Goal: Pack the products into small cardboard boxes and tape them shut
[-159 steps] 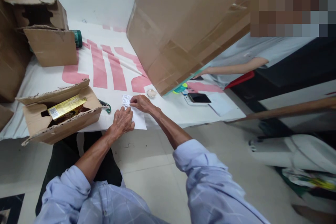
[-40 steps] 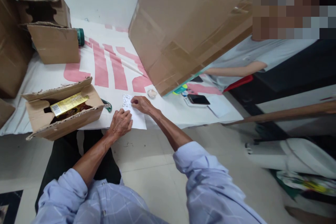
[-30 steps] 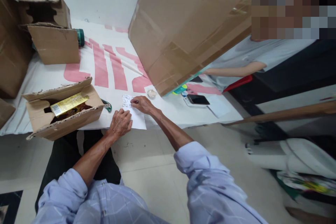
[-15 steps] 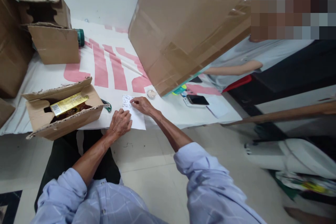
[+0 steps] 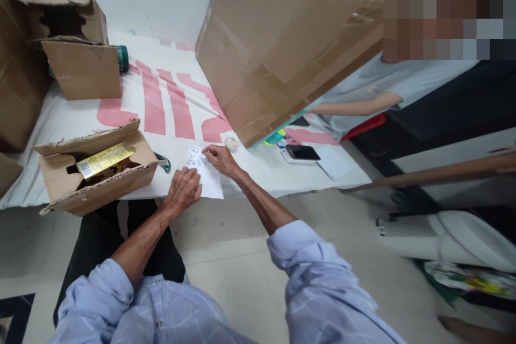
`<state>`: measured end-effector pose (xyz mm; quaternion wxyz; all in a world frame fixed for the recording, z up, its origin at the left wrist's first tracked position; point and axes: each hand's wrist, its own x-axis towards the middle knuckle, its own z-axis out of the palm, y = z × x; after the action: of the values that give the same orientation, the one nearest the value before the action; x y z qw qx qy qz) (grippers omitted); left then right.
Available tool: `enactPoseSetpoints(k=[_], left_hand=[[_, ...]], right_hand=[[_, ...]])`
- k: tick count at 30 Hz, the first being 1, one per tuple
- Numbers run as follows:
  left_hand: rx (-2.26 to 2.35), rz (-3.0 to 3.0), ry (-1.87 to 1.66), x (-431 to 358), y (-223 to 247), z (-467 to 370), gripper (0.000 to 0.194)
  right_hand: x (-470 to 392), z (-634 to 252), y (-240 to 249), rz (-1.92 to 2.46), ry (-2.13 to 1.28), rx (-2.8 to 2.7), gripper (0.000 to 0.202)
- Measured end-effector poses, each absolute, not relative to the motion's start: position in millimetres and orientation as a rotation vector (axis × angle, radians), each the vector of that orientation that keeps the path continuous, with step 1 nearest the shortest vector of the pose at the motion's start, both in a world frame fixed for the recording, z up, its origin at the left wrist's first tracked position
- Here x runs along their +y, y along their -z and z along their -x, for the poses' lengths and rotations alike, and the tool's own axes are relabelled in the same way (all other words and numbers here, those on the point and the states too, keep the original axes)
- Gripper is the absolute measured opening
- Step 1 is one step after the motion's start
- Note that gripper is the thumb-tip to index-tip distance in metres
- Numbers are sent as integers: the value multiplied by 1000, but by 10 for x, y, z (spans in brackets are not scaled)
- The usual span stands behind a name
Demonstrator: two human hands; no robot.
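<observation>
A white paper sheet (image 5: 212,185) lies at the near edge of the table, with several small clear pieces (image 5: 193,156) grouped on its far left corner. My left hand (image 5: 183,189) rests knuckles-down on the sheet's near left part, fingers curled. My right hand (image 5: 220,158) lies over the sheet's far edge, its fingertips drawn together at the right side of the small pieces. Whether they pinch one is too small to tell.
An open carton (image 5: 60,183) with a yellow packet (image 5: 105,153) sits left of my hands, a green object (image 5: 163,163) beside it. A small clear dish (image 5: 232,143), a phone (image 5: 301,152) and a large tilted cardboard box (image 5: 278,48) are to the right. Another person's arm (image 5: 355,105) reaches behind the box.
My right hand's fingertips have crept slightly farther along the small pieces. My left hand has stayed on the sheet.
</observation>
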<state>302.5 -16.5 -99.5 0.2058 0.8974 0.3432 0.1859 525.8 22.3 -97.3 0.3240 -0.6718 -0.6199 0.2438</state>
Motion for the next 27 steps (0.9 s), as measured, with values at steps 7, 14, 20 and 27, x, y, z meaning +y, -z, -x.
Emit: enactPoseSetpoints(k=[7,14,20,27], left_hand=[[972,-2179,-874,-131,1022,-3013,24],[744,-1086,-1282,-267,737,-2753,28],[388,-386,-1153,-517,377,-2514,33],[429,-545,-1128,-742,266,-2174,34]], right_hand=[[77,-5118,719,1661,-591,-1327,26],[-500,-4706,447,1453,-581,-1083,31],[-975,-4187,384,1356,-718,-1030,32],[-1362,-3915,377,1315,-717,-1040,42]])
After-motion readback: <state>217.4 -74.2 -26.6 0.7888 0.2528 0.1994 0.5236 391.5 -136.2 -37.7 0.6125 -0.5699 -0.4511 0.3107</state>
